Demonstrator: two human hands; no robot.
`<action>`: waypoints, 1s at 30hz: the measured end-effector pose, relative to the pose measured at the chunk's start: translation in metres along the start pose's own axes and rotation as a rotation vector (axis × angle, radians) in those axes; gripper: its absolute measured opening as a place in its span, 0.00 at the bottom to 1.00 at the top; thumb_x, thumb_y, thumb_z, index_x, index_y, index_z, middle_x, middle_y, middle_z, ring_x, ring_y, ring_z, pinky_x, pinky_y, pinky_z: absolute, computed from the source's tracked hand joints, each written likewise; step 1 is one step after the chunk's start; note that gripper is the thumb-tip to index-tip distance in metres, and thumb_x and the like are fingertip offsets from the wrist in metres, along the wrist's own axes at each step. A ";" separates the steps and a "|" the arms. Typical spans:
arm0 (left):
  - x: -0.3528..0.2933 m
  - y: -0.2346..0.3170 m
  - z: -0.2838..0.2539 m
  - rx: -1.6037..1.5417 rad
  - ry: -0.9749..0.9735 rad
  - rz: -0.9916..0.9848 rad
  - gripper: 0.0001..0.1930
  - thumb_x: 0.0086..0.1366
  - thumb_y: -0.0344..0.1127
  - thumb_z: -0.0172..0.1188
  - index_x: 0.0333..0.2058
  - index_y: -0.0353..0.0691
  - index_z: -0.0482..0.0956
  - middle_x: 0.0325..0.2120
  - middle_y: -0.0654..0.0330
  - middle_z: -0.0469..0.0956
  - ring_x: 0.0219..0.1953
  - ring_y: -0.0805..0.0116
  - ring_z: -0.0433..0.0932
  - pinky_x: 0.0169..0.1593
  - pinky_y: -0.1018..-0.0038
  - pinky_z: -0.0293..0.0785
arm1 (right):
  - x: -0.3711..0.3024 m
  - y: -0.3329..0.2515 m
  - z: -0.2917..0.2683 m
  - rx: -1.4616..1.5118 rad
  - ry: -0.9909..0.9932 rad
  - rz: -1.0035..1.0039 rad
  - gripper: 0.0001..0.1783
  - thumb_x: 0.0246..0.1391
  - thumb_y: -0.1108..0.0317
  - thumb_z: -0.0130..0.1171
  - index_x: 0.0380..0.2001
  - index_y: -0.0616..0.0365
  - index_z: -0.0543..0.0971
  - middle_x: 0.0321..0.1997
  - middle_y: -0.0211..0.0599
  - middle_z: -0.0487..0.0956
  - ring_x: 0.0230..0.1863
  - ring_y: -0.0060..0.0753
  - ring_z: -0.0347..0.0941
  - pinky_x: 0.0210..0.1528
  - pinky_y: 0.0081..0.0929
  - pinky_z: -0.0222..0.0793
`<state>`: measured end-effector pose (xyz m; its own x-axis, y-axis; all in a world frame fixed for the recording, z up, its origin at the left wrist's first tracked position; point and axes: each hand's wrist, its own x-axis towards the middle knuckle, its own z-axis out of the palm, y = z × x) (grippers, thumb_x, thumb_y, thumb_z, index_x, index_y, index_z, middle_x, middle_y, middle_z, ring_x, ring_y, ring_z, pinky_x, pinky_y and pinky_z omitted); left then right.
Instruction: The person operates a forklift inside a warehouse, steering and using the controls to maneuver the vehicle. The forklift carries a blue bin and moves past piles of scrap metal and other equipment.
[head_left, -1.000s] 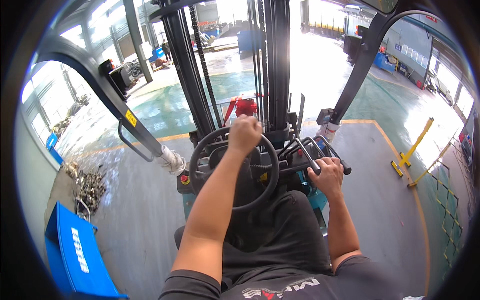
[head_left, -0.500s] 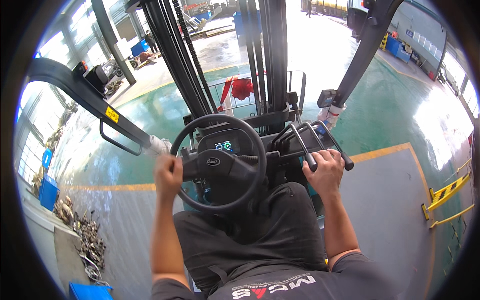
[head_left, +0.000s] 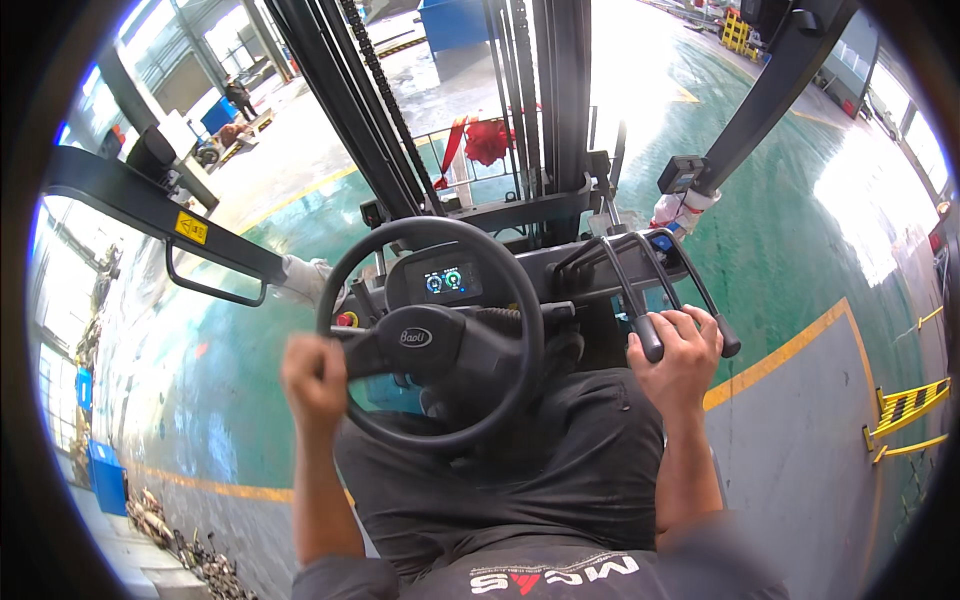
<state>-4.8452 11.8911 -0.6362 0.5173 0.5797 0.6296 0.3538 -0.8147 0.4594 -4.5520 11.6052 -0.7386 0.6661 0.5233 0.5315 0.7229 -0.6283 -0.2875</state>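
Note:
I sit at the controls of a forklift. My left hand (head_left: 316,378) is closed at the left side of the black steering wheel (head_left: 533,320), gripping at its rim or a knob there; the fingers hide which, and the fist is slightly blurred. Over the black control levers (head_left: 648,340) lies my right hand (head_left: 678,350), fingers curled around the middle lever's hidden grip, with one lever on each side. Beyond the wheel glows a small display (head_left: 445,283). The dark mast (head_left: 565,110) rises ahead, and a red ribbon rosette (head_left: 487,142) hangs at its carriage.
A blue container (head_left: 455,22) stands ahead past the mast. Yellow-black barriers (head_left: 908,405) are at the right. Blue bins (head_left: 107,477) and scrap parts (head_left: 205,565) line the left wall. A person (head_left: 240,98) stands at far left. Yellow lines edge the green floor (head_left: 760,290).
The floor lines and surroundings have shifted around the forklift, and the blue container ahead looks nearer. My hands stay at the wheel and levers, while the whole cab sits slightly differently in view.

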 end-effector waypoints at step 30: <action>0.364 -0.209 0.347 0.496 0.176 0.118 0.12 0.63 0.37 0.63 0.23 0.37 0.78 0.24 0.53 0.78 0.32 0.48 0.79 0.39 0.55 0.76 | 0.353 0.069 0.322 0.033 -0.004 -0.095 0.18 0.48 0.56 0.71 0.41 0.53 0.90 0.40 0.32 0.87 0.58 0.45 0.75 0.59 0.50 0.69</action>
<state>-4.4603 12.2674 -0.7205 0.4526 0.4431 0.7739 0.6487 -0.7591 0.0552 -4.2081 11.9314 -0.8272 0.5951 0.5822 0.5541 0.7884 -0.5565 -0.2621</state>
